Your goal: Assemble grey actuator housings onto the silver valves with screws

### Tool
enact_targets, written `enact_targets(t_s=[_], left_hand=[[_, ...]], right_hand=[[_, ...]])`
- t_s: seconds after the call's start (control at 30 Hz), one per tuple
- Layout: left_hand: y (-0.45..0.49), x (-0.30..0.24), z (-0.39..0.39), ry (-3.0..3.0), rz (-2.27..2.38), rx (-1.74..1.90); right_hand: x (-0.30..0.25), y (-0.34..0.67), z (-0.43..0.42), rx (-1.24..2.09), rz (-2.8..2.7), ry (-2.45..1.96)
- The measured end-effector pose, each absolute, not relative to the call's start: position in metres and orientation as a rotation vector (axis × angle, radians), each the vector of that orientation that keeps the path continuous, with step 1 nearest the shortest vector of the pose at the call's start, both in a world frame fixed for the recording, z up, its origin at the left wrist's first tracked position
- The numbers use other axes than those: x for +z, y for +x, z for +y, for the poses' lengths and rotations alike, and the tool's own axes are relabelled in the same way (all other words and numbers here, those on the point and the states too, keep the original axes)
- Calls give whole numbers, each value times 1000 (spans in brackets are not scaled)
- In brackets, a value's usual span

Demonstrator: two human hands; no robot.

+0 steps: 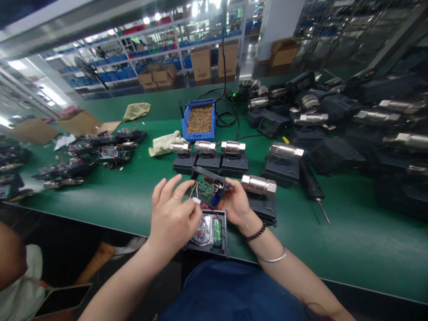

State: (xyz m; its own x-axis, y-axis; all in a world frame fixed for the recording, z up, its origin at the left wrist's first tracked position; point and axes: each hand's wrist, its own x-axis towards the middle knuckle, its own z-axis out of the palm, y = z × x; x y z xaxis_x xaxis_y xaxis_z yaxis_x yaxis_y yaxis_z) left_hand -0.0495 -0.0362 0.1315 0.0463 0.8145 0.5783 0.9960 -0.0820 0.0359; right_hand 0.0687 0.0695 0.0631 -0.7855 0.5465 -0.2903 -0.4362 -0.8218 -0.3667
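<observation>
My right hand grips a black plastic housing cover, tilted up so that the green circuit board inside it shows. Between the thumb and forefinger of my left hand is a small white wire connector, its other fingers spread out. Yellow, white and red wires run from the connector area to the board. Just below lies the open black housing base, with a green battery and a round clear-covered part in it, partly hidden by my left hand.
Black units with metal pipe fittings stand in a row behind my hands. A power screwdriver lies at right, near many piled units. Behind the row is a blue bin of small brass-coloured screws. Opened units and a cloth lie left.
</observation>
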Motion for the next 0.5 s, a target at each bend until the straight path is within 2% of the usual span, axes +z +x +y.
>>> enact_targets(t_s=[0.23, 0.5], left_hand=[[-47, 140, -40, -2878, -1959, -1246], [-36, 110, -46, -2518, -1747, -847]], right_hand=[[62, 66, 69, 2486, -361, -522], [61, 68, 70, 2482, -349, -536]])
